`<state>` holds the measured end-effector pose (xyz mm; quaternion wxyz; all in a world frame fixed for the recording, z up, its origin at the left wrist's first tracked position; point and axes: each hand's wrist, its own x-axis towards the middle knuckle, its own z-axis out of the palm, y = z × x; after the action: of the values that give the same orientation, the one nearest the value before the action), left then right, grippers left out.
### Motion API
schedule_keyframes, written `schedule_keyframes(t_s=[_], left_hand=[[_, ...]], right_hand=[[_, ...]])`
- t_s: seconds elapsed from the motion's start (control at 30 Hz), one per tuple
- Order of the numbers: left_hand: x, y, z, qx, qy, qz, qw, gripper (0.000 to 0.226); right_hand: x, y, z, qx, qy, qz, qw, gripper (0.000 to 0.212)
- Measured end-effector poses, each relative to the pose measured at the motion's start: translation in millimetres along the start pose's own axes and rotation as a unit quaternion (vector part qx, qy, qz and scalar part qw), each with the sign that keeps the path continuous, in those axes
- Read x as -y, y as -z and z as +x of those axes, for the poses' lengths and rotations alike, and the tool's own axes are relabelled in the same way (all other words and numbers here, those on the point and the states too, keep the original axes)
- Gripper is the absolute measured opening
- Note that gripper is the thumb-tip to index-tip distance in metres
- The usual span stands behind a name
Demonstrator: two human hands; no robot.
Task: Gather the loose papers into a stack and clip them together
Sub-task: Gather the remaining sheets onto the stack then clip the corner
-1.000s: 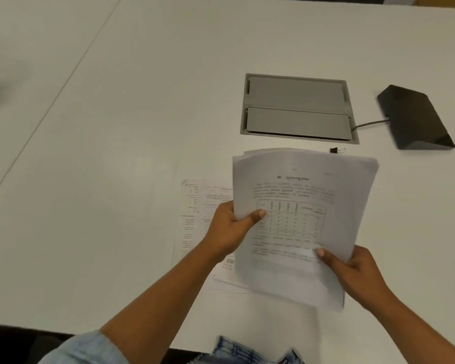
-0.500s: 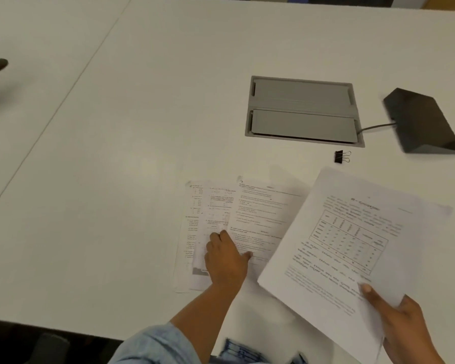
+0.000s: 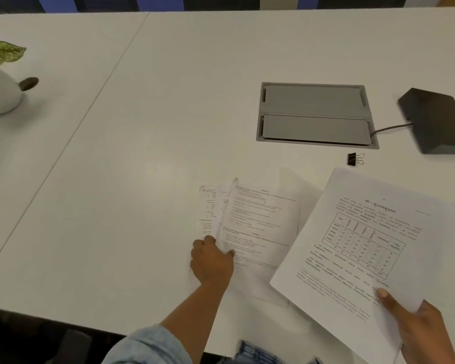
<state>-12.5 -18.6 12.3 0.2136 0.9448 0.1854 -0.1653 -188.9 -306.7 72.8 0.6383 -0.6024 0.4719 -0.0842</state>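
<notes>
Fingers (image 3: pixel 208 243) of the left hand (image 3: pixel 212 261) pinch the loose sheets' (image 3: pixel 258 222) corner on the tabletop (image 3: pixel 142 153); right hand (image 3: pixel 418 329) grips the stack (image 3: pixel 357 248); clip (image 3: pixel 355 159) lies at one o'clock, nearer the right.

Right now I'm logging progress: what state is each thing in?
Stack of papers: held up in right hand, unclipped.
Loose papers: on the table, left hand lifting their left edge.
Binder clip: lying untouched on the table.
Cable box: lids shut.
</notes>
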Motion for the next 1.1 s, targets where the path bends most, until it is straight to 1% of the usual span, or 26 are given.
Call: schedule_keyframes(t_s=[0.03,0.1,0.17,0.27,0.37,0.4,0.47,0.5,0.63,0.73,0.8,0.83,0.9,0.93,0.97,1.03,1.1], left_hand=[[2,0,0,-0.005,-0.001,0.026,1.0,0.062],[1,-1,0,0.0,0.001,0.034,0.999,0.071],[-2,-3,0,0.01,0.023,0.01,1.0,0.076],[-6,-2,4,0.037,0.074,-0.069,0.994,0.078],[-4,-2,12,0.073,0.077,-0.114,0.988,0.069],[-2,-2,14,0.083,0.065,-0.112,0.988,0.065],[4,-4,18,0.095,0.039,-0.112,0.988,0.057],[6,-5,20,0.101,0.023,-0.127,0.986,0.052],[13,3,14,0.14,-0.04,-0.271,0.951,0.026],[17,26,4,0.127,-0.064,-0.331,0.933,0.025],[22,45,0,0.116,-0.056,-0.373,0.919,0.021],[25,55,0,0.11,-0.052,-0.394,0.911,0.017],[29,76,-2,0.104,-0.05,-0.424,0.898,0.013],[30,87,-4,0.111,-0.054,-0.433,0.893,0.014],[30,98,-6,0.126,-0.06,-0.441,0.887,0.016],[26,118,-13,0.17,-0.077,-0.452,0.872,0.025],[19,134,-23,0.213,-0.099,-0.462,0.855,0.038]], right_hand=[[-1,0,0,-0.003,-0.001,-0.009,1.0,0.013],[-1,1,-1,-0.004,-0.004,-0.013,1.0,0.013],[0,2,-2,-0.002,-0.007,-0.001,1.0,0.013],[3,2,-6,0.002,-0.008,0.0,1.0,0.012],[7,2,-10,0.003,-0.005,-0.013,1.0,0.026],[8,1,-11,0.0,-0.002,-0.012,1.0,0.027],[7,1,-12,-0.004,0.0,-0.008,1.0,0.015],[6,2,-12,-0.008,0.0,-0.01,1.0,0.013],[7,3,-12,-0.007,-0.011,-0.024,1.0,0.013],[12,4,-11,0.001,-0.011,-0.007,1.0,0.013],[18,5,-13,0.012,0.003,-0.004,1.0,0.013],[20,6,-13,0.02,0.006,-0.002,1.0,0.023],[21,10,-10,0.027,0.014,0.0,1.0,0.06],[22,13,-9,0.028,0.019,0.002,0.999,0.068],[25,10,-7,0.037,0.013,0.01,0.999,0.062],[32,3,-6,0.055,0.0,0.026,0.998,0.035],[36,-6,-3,0.071,-0.006,0.021,0.997,0.032]])
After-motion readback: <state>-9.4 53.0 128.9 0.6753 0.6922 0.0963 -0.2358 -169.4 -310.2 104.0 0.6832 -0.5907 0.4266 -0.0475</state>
